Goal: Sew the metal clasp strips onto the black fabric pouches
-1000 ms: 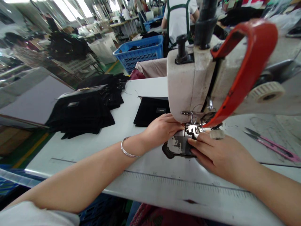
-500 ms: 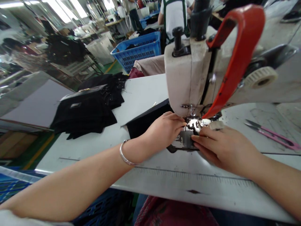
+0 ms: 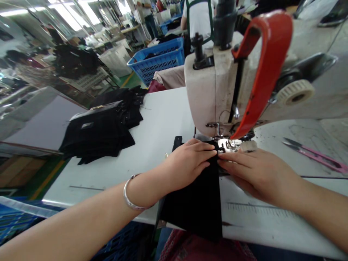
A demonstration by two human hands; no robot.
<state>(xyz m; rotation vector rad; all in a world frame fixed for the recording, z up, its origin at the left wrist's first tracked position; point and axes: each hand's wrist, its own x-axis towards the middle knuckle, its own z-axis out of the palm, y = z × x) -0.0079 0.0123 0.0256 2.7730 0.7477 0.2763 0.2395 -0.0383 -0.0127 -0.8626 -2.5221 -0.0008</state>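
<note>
A black fabric piece (image 3: 201, 206) lies under the sewing machine (image 3: 202, 90), its near end hanging over the table's front edge. My left hand (image 3: 187, 163) rests on this fabric, palm down, with fingers stretched towards the presser foot (image 3: 227, 144). The thumb is a little apart from those fingers. Just right of the fabric is my right hand (image 3: 252, 174), its fingers extended and the tips touching the fabric's right edge beside the foot. Some of its fingers are hidden beneath the hand. A black strap end (image 3: 177, 142) shows behind my left hand.
A stack of black fabric pieces (image 3: 100, 127) sits on the table's left. Pink-handled thread snips (image 3: 315, 154) lie at the right. The red lever (image 3: 268, 65) stands out from the machine. Beyond are a blue crate (image 3: 160, 59) and a person (image 3: 199, 21).
The black fabric has swung round from the left of the needle and now extends towards me over the front edge. My left hand has shifted slightly down onto it; my right fingertips have moved left.
</note>
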